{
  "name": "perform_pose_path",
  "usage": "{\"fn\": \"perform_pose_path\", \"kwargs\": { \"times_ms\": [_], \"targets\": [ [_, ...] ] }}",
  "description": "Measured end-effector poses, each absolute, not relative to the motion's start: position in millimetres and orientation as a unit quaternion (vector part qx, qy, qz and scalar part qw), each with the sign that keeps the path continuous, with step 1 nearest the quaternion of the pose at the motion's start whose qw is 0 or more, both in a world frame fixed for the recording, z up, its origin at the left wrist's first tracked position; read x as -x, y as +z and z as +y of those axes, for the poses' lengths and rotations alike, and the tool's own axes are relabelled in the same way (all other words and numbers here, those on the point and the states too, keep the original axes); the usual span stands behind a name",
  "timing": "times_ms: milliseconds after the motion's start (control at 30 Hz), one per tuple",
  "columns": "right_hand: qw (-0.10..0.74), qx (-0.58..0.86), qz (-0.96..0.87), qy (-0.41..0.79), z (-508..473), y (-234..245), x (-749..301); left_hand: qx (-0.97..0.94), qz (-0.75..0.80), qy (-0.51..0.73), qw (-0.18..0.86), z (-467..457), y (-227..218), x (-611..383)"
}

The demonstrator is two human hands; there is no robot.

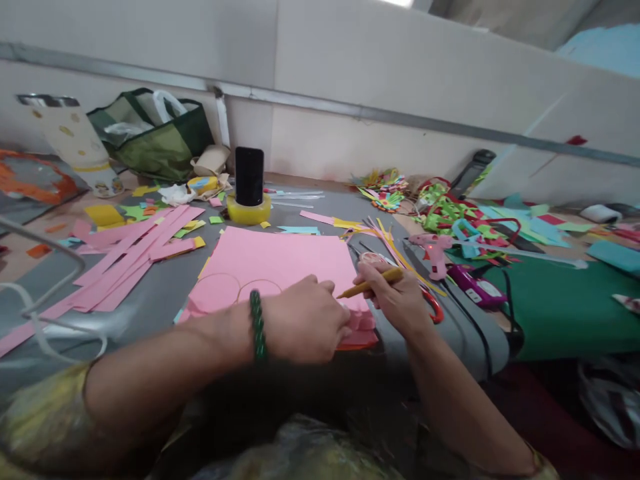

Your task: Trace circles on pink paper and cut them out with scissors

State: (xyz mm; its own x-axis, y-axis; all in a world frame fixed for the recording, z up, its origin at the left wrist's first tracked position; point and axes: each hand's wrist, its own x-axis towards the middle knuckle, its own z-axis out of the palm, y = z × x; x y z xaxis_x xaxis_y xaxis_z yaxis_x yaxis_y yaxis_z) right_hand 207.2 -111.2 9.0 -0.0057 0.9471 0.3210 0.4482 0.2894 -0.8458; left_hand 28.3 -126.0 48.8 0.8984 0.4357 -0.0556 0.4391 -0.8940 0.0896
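Note:
A sheet of pink paper (290, 257) lies before me on a stack of coloured paper, with circle outlines (220, 288) drawn on its left half. My right hand (395, 293) grips a gold-brown marker pen (370, 283), its tip pointing left, close to the fingers of the other hand. My left hand (310, 320), with a green beaded bracelet (257, 327) at the wrist, presses on the sheet's lower right part. Its fingers are curled down, and whatever sits under them is hidden. The paper's near edge is crumpled beside that hand.
Pink strips (135, 257) spread at the left. A phone (249, 175) stands in a yellow tape roll (249, 210) behind the sheet. At the right are red-handled scissors (433, 307), a pink glue gun (434, 252), a purple device (477, 287) and cables. A tumbler (75, 143) stands back left.

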Motion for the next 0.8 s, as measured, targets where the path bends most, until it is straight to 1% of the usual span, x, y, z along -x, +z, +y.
{"fn": "perform_pose_path", "kwargs": {
  "times_ms": [67, 133, 233, 300, 400, 533, 633, 733, 767, 800],
  "targets": [
    [0.441, 0.507, -0.674, 0.307, -101.4, 8.6, -200.0, -0.964, 0.263, 0.029, 0.023, -146.1, 37.6, -32.3],
    [0.388, 0.501, -0.699, 0.332, -92.3, 8.4, -194.1, -0.952, 0.303, 0.046, 0.022, -161.2, 27.4, -37.6],
    [0.314, 0.513, -0.714, 0.357, -80.4, 8.2, -189.6, -0.943, 0.331, 0.045, 0.006, -171.0, 18.1, -44.0],
    [0.297, 0.520, -0.713, 0.365, -74.7, 7.7, -190.5, -0.942, 0.332, 0.047, -0.003, -171.4, 16.2, -45.4],
    [0.300, 0.535, -0.700, 0.365, -70.6, 5.4, -198.8, -0.944, 0.325, 0.057, -0.001, -169.2, 16.5, -43.9],
    [0.340, 0.563, -0.672, 0.341, -79.0, 0.4, -216.9, -0.945, 0.321, 0.061, 0.026, -167.4, 17.7, -41.2],
    [0.371, 0.576, -0.657, 0.316, -100.9, 0.0, -226.6, -0.942, 0.327, 0.059, 0.047, -167.2, 18.2, -40.5],
    [0.383, 0.573, -0.647, 0.327, -132.5, 4.7, -230.0, -0.940, 0.327, 0.071, 0.058, -167.4, 18.9, -38.5],
    [0.401, 0.569, -0.638, 0.328, -142.7, 6.9, -230.6, -0.939, 0.328, 0.076, 0.065, -167.5, 18.9, -37.3],
    [0.439, 0.562, -0.627, 0.313, -151.5, 8.9, -231.3, -0.938, 0.329, 0.081, 0.073, -167.5, 18.8, -35.8]
  ]
}}
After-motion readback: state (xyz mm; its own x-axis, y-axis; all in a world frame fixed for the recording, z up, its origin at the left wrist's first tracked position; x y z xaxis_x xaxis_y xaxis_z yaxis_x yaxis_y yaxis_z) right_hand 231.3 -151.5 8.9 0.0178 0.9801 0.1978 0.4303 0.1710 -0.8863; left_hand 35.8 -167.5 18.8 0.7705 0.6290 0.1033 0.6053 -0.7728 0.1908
